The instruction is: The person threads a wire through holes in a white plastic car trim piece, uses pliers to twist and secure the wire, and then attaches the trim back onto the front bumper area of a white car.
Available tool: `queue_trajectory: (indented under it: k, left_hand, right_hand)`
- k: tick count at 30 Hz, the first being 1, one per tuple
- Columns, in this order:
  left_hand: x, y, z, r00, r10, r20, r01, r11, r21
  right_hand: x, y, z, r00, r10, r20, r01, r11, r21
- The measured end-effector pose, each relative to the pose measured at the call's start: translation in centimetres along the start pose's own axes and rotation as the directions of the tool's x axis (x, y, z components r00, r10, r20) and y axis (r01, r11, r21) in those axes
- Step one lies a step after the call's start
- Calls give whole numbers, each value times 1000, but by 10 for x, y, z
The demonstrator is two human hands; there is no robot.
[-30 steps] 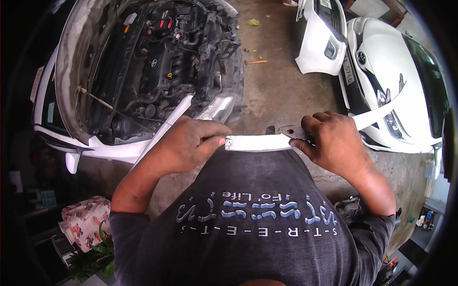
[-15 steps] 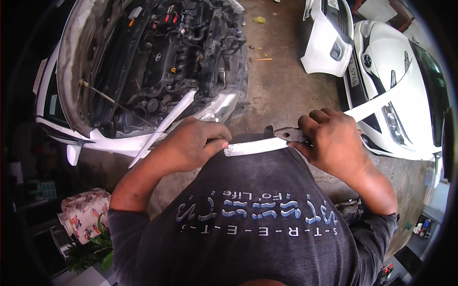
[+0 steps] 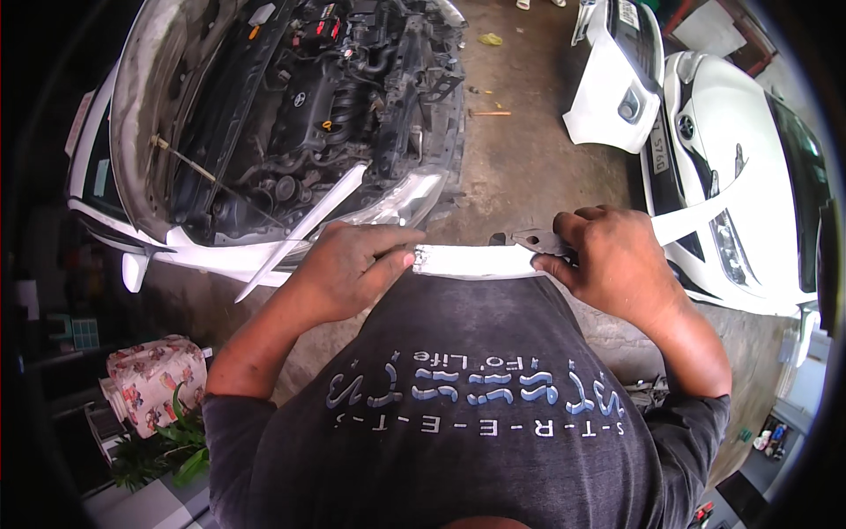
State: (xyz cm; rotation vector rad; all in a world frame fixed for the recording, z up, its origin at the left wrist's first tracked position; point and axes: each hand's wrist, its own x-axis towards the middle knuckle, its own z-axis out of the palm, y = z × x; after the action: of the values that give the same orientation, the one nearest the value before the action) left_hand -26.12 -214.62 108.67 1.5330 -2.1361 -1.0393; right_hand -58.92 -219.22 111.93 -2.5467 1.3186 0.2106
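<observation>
A long white trim strip [image 3: 476,261] is held across the front of my body, its middle stretch between my two hands. My left hand [image 3: 357,269] pinches the scuffed part with thumb and fingers. Dark-jawed pliers [image 3: 539,240] are gripped in my right hand [image 3: 612,256], the jaws pointing left just above the strip. That hand's thumb also presses on the strip. Beyond it, a white length [image 3: 701,218] runs out to the right in front of the parked car. Past my left wrist, a pointed white piece [image 3: 308,231] slants up; whether it joins the strip I cannot tell.
An open engine bay [image 3: 308,115] with a headlight [image 3: 410,198] lies ahead on the left. On the right are a detached white bumper [image 3: 608,106] and a white car [image 3: 740,141]. A stick-like tool [image 3: 490,113] and yellow scrap [image 3: 490,40] lie on the floor.
The strip has turned slightly, showing more of its white face, and looks more level between my hands. Both hands keep their hold. Feet have come into sight at the top edge.
</observation>
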Motion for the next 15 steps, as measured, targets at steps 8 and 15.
queue_trajectory:
  k: [8, 15]
  left_hand:
    - [6, -1, -2, 1000, 9, -12, -9, 1000, 2]
    - [7, 1, -8, 1000, 21, 21, -22, 1000, 18]
  right_hand:
    - [10, 7, -2, 999, -42, 6, 42, 999, -18]
    - [18, 11, -4, 999, -43, 30, 43, 999, -27]
